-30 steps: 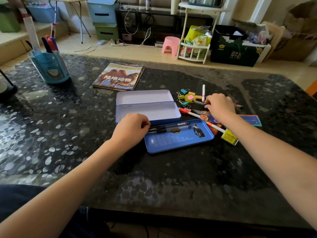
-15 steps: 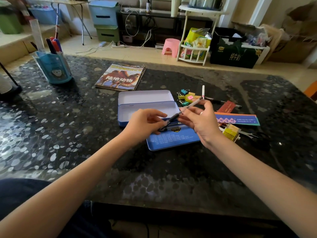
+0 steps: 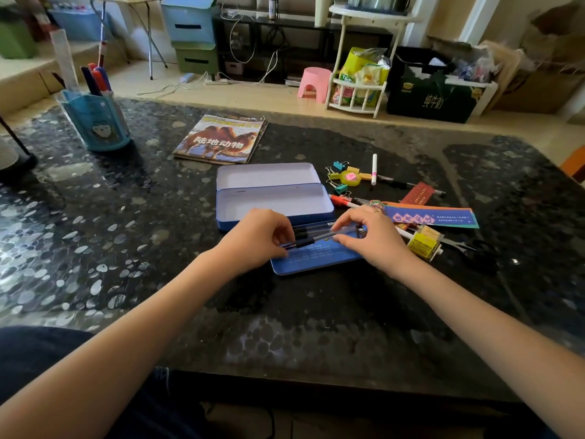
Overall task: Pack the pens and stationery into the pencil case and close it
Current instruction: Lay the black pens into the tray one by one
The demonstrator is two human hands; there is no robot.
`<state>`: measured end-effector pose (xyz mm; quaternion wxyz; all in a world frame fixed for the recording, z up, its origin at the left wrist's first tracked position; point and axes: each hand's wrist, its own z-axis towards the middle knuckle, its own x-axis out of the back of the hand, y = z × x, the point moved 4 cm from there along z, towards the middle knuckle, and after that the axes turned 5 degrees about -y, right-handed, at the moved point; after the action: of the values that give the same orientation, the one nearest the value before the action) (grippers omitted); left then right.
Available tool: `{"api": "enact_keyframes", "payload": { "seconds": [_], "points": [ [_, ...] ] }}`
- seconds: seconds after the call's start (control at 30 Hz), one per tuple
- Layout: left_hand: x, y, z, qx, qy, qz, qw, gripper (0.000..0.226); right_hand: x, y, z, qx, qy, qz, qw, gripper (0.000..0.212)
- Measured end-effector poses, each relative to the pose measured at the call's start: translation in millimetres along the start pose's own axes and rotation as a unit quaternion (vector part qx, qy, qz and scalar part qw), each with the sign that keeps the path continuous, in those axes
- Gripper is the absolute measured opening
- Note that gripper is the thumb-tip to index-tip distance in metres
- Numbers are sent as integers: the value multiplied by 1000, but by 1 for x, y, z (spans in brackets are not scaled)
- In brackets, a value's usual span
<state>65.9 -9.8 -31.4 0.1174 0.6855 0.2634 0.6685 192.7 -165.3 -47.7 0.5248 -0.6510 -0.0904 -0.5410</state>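
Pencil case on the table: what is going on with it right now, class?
A person is packing pens into the open blue tin pencil case. The left hand and right hand both pinch pens over its front blue tray. Binder clips, bookmarks and scissors lie outside to the right.

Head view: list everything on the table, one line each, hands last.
pencil case: one, blue, open, centre
blue tray: one, near the case, under the hands
pens: several, dark, on the tray
binder clips: several, mixed colours, right of case
white pen: one, beyond the clips
bookmarks: several, right
magazine: one, behind case
pen holder: one, blue, far left
left hand: pinching the pens
right hand: fingers on the pens
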Motion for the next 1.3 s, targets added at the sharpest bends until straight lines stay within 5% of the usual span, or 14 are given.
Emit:
{"api": "enact_keyframes", "payload": {
  "seconds": [0.2,0.43,0.83,0.97,1.2,1.3],
  "points": [
    [-2,-5,1,0,9,12,1000,16,-11,0,7,1,-14,-22,1000,27],
    [8,-14,3,21,48,14,999,7,34,31,48,-63,123,-61,989,6],
    [7,-23,6,37,38,28,998,8,67,96,101,-265,-24,-329,906,29],
    [6,-23,9,38,34,26,998,10,59,99,99,-261,0,-372,891,25],
    [4,-24,8,35,39,25,998,10,54,101,96,-235,7,-315,920,22],
    [4,-24,8,35,38,24,998,11,52,90,92,-155,41,-297,941,20]
  ]
}}
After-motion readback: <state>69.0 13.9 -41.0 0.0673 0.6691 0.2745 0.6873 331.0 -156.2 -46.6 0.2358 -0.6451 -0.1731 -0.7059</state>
